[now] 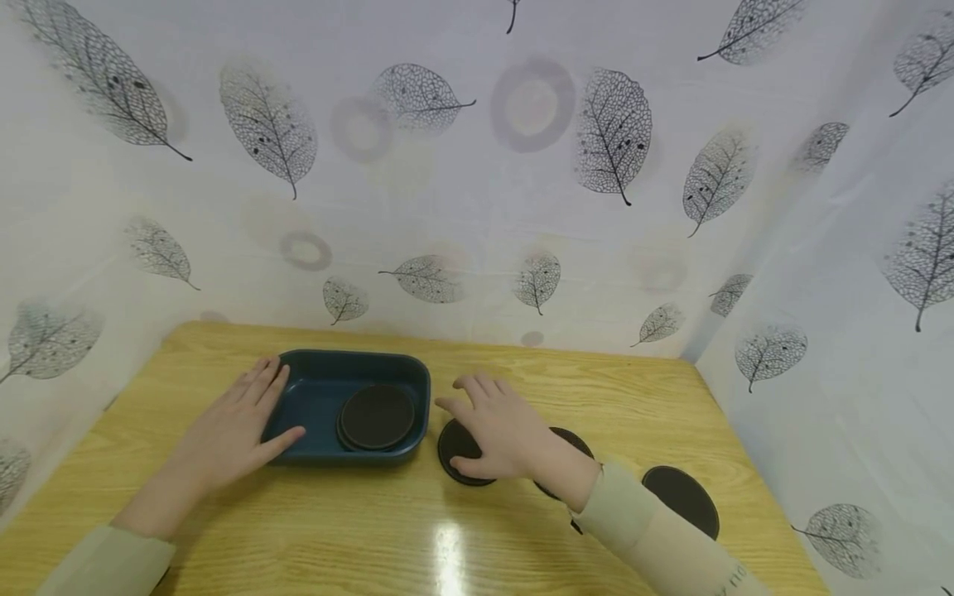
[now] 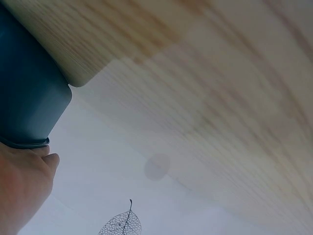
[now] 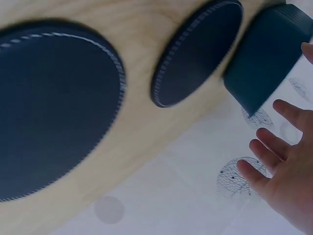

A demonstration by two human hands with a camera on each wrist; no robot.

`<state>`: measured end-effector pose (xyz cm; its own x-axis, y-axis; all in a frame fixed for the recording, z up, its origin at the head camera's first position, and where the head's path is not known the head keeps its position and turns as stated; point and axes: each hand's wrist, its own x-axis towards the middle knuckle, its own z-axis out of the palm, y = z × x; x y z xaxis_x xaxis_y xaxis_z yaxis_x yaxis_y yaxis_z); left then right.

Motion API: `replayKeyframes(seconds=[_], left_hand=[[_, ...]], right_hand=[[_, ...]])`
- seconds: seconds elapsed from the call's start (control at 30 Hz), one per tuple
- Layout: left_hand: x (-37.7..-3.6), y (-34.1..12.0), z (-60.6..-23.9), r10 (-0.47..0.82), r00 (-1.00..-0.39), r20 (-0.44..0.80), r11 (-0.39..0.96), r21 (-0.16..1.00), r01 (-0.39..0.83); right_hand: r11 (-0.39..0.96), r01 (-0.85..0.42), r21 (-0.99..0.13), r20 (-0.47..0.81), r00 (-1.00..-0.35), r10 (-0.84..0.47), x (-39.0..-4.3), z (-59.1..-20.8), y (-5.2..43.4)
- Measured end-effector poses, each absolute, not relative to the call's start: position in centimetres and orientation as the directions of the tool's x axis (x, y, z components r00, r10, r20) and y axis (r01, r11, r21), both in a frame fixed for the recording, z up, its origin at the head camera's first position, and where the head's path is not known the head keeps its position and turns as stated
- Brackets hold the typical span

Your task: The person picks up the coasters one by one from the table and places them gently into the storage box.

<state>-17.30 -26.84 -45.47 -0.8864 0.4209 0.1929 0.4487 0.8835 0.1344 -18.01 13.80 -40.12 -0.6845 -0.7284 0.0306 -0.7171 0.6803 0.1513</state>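
Seen from the head view, a person's two hands work at a light wooden desk (image 1: 373, 530) boxed in by white sheeting printed with grey leaves (image 1: 611, 132). A dark blue rectangular plastic tray (image 1: 417, 389) sits near the desk's far edge, left of centre, and a flat round black disc (image 1: 376, 416) lies inside it toward its right end. The left hand (image 1: 234, 426) rests with straight fingers flat against the tray's left wall, thumb along the near rim, apparently steadying the tray so it does not slide. The right hand (image 1: 503, 426) hovers with fingers spread and relaxed over a second round black disc (image 1: 456, 451) on the desk just right of the tray; it grasps nothing, and whether the fingertips touch the disc cannot be told. A third black disc (image 1: 574, 439) lies partly hidden beneath the right wrist, and a fourth black disc (image 1: 680, 497) lies near the desk's right edge, partly cut off by the beige sleeve (image 1: 656, 538). The loose discs are grouped on the right, within that hand's reach. The left wrist view shows only the tray's outer wall, a thumb tip and blurred wood grain; the right wrist view shows two ridged disc rims, the larger cropped by the frame.
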Motion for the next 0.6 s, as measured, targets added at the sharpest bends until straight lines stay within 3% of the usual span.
replayKeyframes(seconds=[0.37,0.6], left_hand=[[-17.3,-26.8,-45.5,0.427,-0.882,0.199,0.881,0.128,0.455],[-17.3,-26.8,-45.5,0.417,-0.89,0.184,0.886,0.139,0.443]], right_hand=[[0.662,-0.732,0.158,0.024,-0.668,-0.744,-17.6,-43.5,15.3],[0.65,-0.754,0.1,-0.033,-0.655,-0.755,-17.8,-45.0,15.7]])
